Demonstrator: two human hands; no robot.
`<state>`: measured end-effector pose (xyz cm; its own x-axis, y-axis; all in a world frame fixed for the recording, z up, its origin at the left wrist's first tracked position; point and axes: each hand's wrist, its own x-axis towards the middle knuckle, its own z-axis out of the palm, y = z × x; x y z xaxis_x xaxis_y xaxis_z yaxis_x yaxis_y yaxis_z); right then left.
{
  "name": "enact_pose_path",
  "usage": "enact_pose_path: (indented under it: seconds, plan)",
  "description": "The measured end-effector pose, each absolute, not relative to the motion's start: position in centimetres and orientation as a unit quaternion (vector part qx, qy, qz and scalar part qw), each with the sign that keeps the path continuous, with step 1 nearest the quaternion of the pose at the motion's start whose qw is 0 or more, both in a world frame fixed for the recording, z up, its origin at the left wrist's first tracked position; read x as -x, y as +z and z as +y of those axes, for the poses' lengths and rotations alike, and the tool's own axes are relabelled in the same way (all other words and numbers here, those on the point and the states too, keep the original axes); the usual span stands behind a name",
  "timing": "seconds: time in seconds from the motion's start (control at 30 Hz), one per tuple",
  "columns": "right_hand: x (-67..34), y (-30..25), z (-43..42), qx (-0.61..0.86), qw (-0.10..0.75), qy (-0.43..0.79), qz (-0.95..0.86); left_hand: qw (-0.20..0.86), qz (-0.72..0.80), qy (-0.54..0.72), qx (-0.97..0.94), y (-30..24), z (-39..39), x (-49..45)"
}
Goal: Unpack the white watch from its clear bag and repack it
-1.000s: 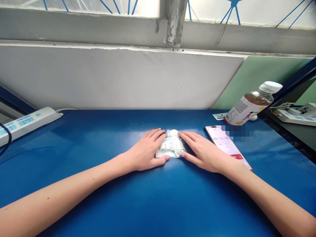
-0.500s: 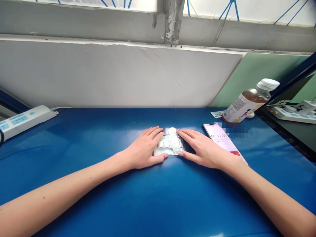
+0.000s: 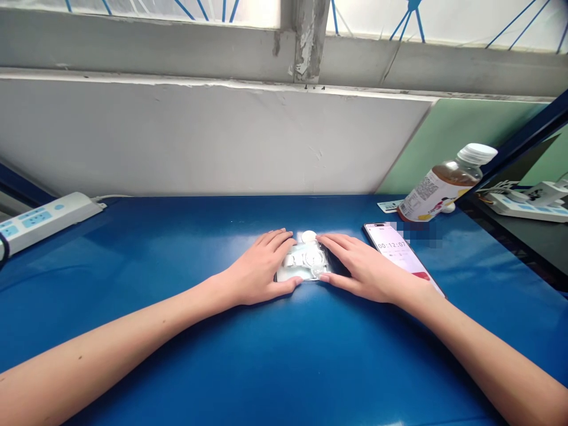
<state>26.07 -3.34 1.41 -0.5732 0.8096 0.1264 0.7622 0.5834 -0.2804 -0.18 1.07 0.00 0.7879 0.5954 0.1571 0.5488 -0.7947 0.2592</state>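
A small clear, shiny flat packet (image 3: 302, 260) with white and silvery round shapes lies on the blue table (image 3: 284, 355); its exact kind I cannot make out. A white disc (image 3: 309, 236) shows at its far edge. Flat at the packet's left side rests my left hand (image 3: 266, 264), fingers stretched forward and thumb along the near edge. My right hand (image 3: 355, 264) lies the same way on the right, its fingertips by the disc and its thumb tip at the near right corner. Both hands cover the packet's sides.
To the right of my right hand lies a phone (image 3: 402, 251) showing a running timer. Behind it stand a drink bottle (image 3: 437, 186) with a white cap and a small card (image 3: 389, 206). At the left edge is a white power strip (image 3: 47, 219). A wall (image 3: 213, 142) closes the back.
The hands and the packet keep their places. The timer on the phone has gone up by one second, and the view has tilted very slightly.
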Motion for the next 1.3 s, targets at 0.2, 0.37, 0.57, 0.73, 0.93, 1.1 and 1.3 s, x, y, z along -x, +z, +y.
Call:
enact_pose_path:
  seconds: [0.2,0.37,0.57,0.73,0.93,1.1,1.3]
  plan:
    - [-26.3,0.8,-3.1,0.466,0.125,0.089,-0.871,0.102,0.332,0.121,-0.93,-0.1,0.9,0.0]
    - [-26.7,1.0,-2.8,0.467,0.128,0.109,-0.868,0.077,0.384,0.14,-0.909,-0.4,0.8,-0.1]
    - [-27.4,1.6,-2.6,0.47,0.1,0.139,-0.866,0.091,0.326,0.095,-0.936,0.4,2.2,0.8]
    - [-27.6,1.7,-2.5,0.48,0.088,0.154,-0.859,0.096,0.295,0.111,-0.944,0.4,3.2,1.4]
    - [-27.4,1.7,-2.5,0.483,0.091,0.142,-0.859,0.11,0.296,0.126,-0.941,0.1,3.1,1.4]
    - [-27.4,1.5,-2.6,0.468,0.091,0.114,-0.872,0.12,0.287,0.128,-0.942,0.2,3.0,1.4]
    - [-27.1,1.5,-2.7,0.421,0.124,0.082,-0.895,0.14,0.292,0.143,-0.935,0.0,3.3,1.5]
